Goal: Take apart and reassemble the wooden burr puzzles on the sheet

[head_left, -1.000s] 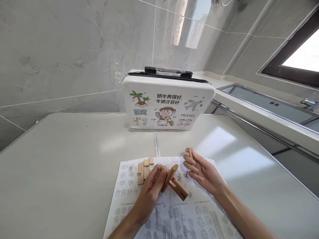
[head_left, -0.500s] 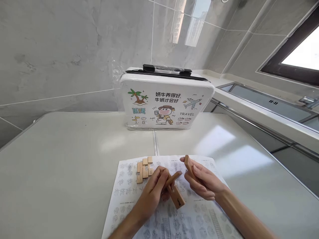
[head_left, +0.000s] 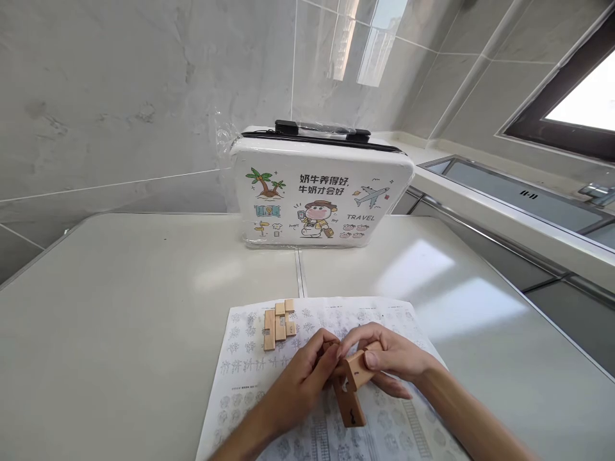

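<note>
Right hand (head_left: 396, 352) closed on wooden block (head_left: 358, 369)

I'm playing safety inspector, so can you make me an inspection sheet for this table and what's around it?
Surface: pale table with a seam down it; a printed sheet lies near the person.
Things in use: a marked wooden piece and a second wooden piece, both held; smaller-looking loose wooden pieces lie together on the sheet.
Clutter: white cartoon case in clear plastic, standing at the back.
Hands: left hand grips the marked piece; right hand grips the second; whether the pieces touch is unclear.
Cables: nothing seen.
Surroundings: gray tiled wall behind; counter, faucet and window at right.
</note>
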A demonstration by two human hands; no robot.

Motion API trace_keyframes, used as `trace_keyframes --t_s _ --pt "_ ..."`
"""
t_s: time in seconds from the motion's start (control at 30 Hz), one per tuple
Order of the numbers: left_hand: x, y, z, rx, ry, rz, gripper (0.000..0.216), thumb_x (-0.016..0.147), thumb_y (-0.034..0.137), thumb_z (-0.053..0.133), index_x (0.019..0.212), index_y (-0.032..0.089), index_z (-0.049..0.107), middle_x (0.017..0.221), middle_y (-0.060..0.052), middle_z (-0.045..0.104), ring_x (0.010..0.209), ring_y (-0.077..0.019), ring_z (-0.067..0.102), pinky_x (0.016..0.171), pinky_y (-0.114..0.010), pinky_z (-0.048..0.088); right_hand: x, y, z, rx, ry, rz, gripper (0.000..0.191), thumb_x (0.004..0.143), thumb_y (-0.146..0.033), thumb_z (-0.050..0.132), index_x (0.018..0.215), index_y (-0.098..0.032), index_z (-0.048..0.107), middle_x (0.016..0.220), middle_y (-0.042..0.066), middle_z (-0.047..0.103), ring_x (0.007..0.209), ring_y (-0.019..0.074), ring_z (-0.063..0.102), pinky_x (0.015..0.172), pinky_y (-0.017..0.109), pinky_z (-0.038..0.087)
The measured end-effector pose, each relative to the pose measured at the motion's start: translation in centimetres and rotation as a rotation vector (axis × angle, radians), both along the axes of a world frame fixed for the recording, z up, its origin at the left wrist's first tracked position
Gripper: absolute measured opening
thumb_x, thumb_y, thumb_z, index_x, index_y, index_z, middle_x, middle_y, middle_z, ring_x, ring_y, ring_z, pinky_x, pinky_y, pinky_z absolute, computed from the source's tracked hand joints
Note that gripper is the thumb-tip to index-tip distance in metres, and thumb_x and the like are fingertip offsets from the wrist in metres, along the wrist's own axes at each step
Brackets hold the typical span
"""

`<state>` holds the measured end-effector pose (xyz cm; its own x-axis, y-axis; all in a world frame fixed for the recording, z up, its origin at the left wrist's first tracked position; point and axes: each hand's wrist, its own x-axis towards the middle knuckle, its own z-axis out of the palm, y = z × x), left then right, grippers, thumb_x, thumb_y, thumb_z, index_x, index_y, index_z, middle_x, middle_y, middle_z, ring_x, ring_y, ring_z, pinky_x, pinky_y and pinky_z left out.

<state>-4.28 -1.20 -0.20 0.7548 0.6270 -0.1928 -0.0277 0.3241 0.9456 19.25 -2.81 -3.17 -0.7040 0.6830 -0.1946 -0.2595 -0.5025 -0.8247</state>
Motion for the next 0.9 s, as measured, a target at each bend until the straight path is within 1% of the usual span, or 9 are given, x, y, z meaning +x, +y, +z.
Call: trace_keyframes --t_s 0.1,0.2,0.23,0.37,0.47,0.6,0.73,0.9 --pt "0.0 0.1 0.1 -0.062 -0.057 0.004 0.041 0.104 0.062 0.051 0.095 0.022 0.049 0.076 0.005 0.038 0.069 -0.013 0.033 0.065 -0.027 0.031 -0.3 0.0 0.2 0.025 -0.001 -0.043 0.051 0.09 -0.059 0.079 0.119 -0.018 0.067 0.043 -0.011 0.053 0.028 0.0074 0.041 0.033 0.015 0.037" --pt "-0.1 0.3 0.2 -0.114 -0.094 0.038 0.041 0.103 0.061 0.055 0.092 0.022 0.049 0.075 0.006 0.037 0.068 -0.0125 0.031 0.064 -0.025 0.031 -0.6 0.1 0.8 0.062 0.001 -0.093 0.054 0.091 -0.063 0.075 0.119 -0.019 0.063 0.052 -0.007 0.06 0.033 0.0084 0.047 0.035 0.016 0.036" --pt "-0.2 0.4 0.2 -0.127 -0.094 0.054 0.041 0.102 0.061 0.056 0.092 0.022 0.05 0.076 0.005 0.038 0.068 -0.0124 0.031 0.064 -0.025 0.031 -0.7 0.2 1.0 0.062 0.007 -0.118 0.052 0.093 -0.063 0.073 0.118 -0.019 0.062 0.055 -0.006 0.062 0.034 0.0081 0.048 0.036 0.016 0.035" --pt "-0.6 0.6 0.0 -0.179 -0.079 0.108 0.039 0.102 0.06 0.057 0.097 0.022 0.055 0.084 0.001 0.05 0.075 -0.0138 0.041 0.068 -0.024 0.034 -1.1 0.4 1.6 0.045 0.038 -0.189 0.036 0.099 -0.05 0.072 0.115 -0.021 0.058 0.067 -0.003 0.067 0.038 0.0054 0.044 0.038 0.016 0.031" --pt "-0.9 0.5 -0.2 -0.198 -0.06 0.14 0.038 0.102 0.06 0.056 0.098 0.022 0.057 0.086 0.0 0.054 0.078 -0.0148 0.044 0.069 -0.024 0.034 -1.3 0.4 1.6 0.049 0.038 -0.186 0.03 0.101 -0.045 0.07 0.113 -0.021 0.056 0.072 -0.002 0.068 0.041 0.0054 0.045 0.039 0.016 0.031" --pt "-0.9 0.5 -0.2 -0.193 -0.04 0.145 0.04 0.102 0.061 0.055 0.095 0.022 0.056 0.084 0.001 0.054 0.074 -0.014 0.04 0.067 -0.025 0.031 -1.3 0.4 1.5 0.083 0.009 -0.187 0.026 0.103 -0.043 0.068 0.111 -0.022 0.054 0.073 -0.003 0.068 0.041 0.0052 0.045 0.04 0.017 0.031" --pt "-1.0 0.7 0.3 -0.167 -0.015 0.126 0.038 0.103 0.06 0.054 0.092 0.023 0.052 0.081 0.002 0.051 0.071 -0.0138 0.038 0.067 -0.025 0.033 -1.2 0.5 1.6 0.119 -0.038 -0.191 0.028 0.101 -0.043 0.07 0.109 -0.022 0.053 0.073 -0.003 0.068 0.042 0.0047 0.043 0.042 0.017 0.031" --pt "-0.9 0.9 0.9 -0.146 -0.009 0.106 0.041 0.101 0.064 0.054 0.09 0.024 0.049 0.078 0.003 0.049 0.068 -0.0143 0.035 0.066 -0.025 0.033 -1.0 0.6 1.6 0.15 -0.094 -0.185 0.03 0.101 -0.046 0.07 0.108 -0.022 0.054 0.074 -0.002 0.07 0.04 0.004 0.042 0.043 0.018 0.031"
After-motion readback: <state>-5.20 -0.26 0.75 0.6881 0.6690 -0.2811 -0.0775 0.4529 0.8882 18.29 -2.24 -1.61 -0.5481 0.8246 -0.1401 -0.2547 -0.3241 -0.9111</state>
